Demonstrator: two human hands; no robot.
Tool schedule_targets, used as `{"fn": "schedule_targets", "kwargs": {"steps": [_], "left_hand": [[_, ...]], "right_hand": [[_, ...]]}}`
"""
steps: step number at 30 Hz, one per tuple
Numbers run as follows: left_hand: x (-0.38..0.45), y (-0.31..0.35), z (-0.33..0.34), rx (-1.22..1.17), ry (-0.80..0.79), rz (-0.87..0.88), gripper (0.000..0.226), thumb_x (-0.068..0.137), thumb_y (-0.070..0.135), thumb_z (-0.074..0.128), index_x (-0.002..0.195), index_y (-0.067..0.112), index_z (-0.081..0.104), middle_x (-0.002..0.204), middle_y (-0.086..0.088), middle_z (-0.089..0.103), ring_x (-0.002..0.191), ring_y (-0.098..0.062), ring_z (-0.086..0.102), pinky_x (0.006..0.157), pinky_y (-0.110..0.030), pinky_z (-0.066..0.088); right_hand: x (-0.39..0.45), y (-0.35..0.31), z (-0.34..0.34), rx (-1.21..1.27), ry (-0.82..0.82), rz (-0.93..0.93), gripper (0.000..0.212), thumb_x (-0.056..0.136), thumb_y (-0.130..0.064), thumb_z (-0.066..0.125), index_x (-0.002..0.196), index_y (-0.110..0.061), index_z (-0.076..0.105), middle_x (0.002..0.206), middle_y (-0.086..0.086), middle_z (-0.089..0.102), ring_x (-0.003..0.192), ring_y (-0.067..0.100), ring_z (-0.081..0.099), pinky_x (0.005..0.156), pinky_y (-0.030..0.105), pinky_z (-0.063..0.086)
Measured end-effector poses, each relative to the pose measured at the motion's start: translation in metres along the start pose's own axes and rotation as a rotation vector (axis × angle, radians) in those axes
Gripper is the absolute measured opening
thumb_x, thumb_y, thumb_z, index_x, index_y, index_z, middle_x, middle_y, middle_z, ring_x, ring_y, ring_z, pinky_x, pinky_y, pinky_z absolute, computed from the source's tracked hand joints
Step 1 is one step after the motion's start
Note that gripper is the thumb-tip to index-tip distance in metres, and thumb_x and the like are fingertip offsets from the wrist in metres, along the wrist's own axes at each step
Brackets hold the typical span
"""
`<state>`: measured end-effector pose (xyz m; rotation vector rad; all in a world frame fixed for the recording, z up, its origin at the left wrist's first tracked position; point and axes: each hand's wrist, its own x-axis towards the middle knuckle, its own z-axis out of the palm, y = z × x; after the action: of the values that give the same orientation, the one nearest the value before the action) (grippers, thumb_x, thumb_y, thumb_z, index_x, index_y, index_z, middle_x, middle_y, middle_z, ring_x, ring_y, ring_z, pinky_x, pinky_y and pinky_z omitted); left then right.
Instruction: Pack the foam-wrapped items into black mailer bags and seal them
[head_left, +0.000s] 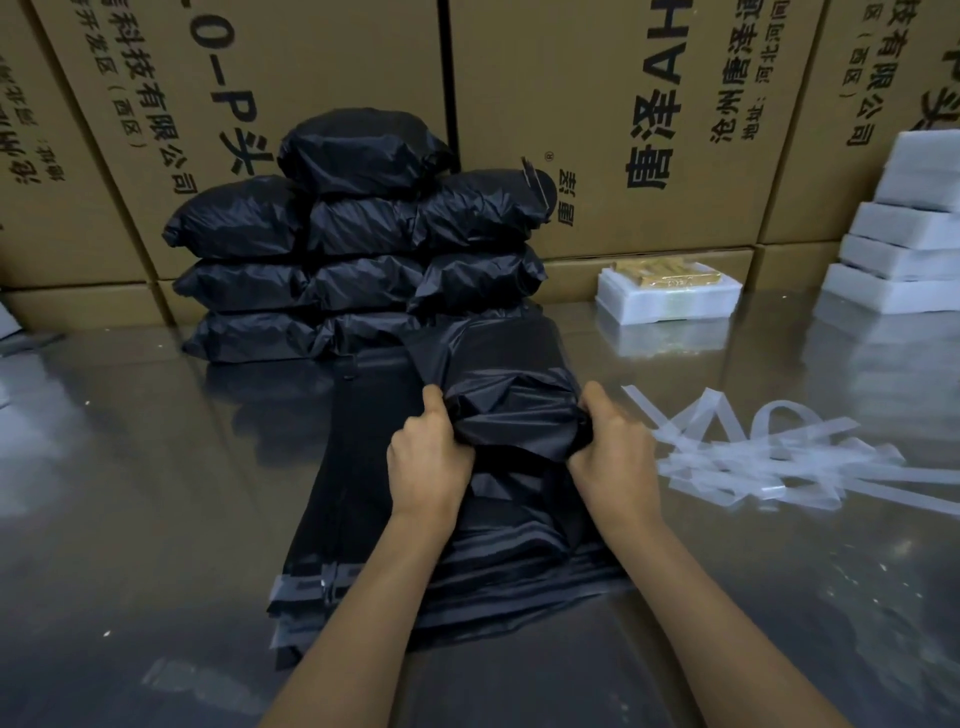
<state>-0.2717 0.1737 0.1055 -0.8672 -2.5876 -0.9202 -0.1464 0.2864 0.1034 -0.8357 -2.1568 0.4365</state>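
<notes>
A filled black mailer bag (509, 400) lies at the middle of the shiny table, on top of a stack of flat black mailer bags (363, 545). My left hand (428, 457) grips its left side and my right hand (613, 452) grips its right side, fingers curled into the folded plastic. The item inside is hidden. Behind it, several packed black bags (358, 239) are piled against the cartons. One foam-wrapped item (667, 293) with a gold part on top lies at the back right. More white foam-wrapped items (904, 249) are stacked at the far right.
Tall cardboard cartons (623, 104) wall off the back of the table. A loose heap of clear peeled strips (769, 457) lies right of my right hand. The steel table (130, 493) reflects the light.
</notes>
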Motion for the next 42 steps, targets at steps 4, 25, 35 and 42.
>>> {"fn": "schedule_targets", "kwargs": {"steps": [4, 25, 35, 42], "left_hand": [[0.003, -0.004, -0.002, 0.047, -0.029, 0.071, 0.043, 0.084, 0.001, 0.055, 0.124, 0.008, 0.043, 0.066, -0.003, 0.050, 0.058, -0.026, 0.048, 0.056, -0.035, 0.038], [-0.060, -0.067, -0.065, 0.377, -0.475, 0.254, 0.090, 0.091, 0.003, 0.048, 0.156, 0.037, -0.005, 0.164, 0.006, 0.018, 0.151, -0.017, 0.015, 0.123, -0.038, 0.013], [-0.088, -0.059, -0.092, -0.123, -0.045, -0.001, 0.043, 0.094, 0.012, 0.050, 0.121, 0.043, 0.062, 0.080, 0.025, 0.064, 0.069, 0.004, 0.059, 0.061, -0.017, 0.041], [-0.073, -0.030, -0.102, -0.246, -0.090, -0.049, 0.025, 0.096, 0.018, 0.056, 0.104, 0.040, 0.065, 0.086, 0.015, 0.067, 0.075, 0.000, 0.059, 0.072, -0.034, 0.052]], "right_hand": [[0.006, 0.005, -0.013, -0.075, -0.137, -0.029, 0.048, 0.074, 0.015, 0.050, 0.112, -0.013, 0.055, 0.078, 0.008, 0.059, 0.071, 0.029, 0.055, 0.058, 0.033, 0.039], [-0.049, 0.069, -0.086, 0.275, -0.605, -0.017, 0.086, 0.088, 0.016, 0.047, 0.147, -0.047, 0.038, 0.141, -0.021, 0.044, 0.126, -0.002, 0.044, 0.091, -0.001, 0.038], [-0.087, 0.064, -0.112, 0.496, -0.399, 0.051, 0.038, 0.083, 0.008, 0.070, 0.100, -0.026, 0.072, 0.102, -0.003, 0.067, 0.101, 0.015, 0.059, 0.094, 0.024, 0.046], [-0.086, 0.023, -0.099, -0.103, -0.381, -0.463, 0.029, 0.080, -0.017, 0.065, 0.102, -0.035, 0.070, 0.095, -0.011, 0.038, 0.091, 0.010, 0.036, 0.079, 0.022, 0.029]]}}
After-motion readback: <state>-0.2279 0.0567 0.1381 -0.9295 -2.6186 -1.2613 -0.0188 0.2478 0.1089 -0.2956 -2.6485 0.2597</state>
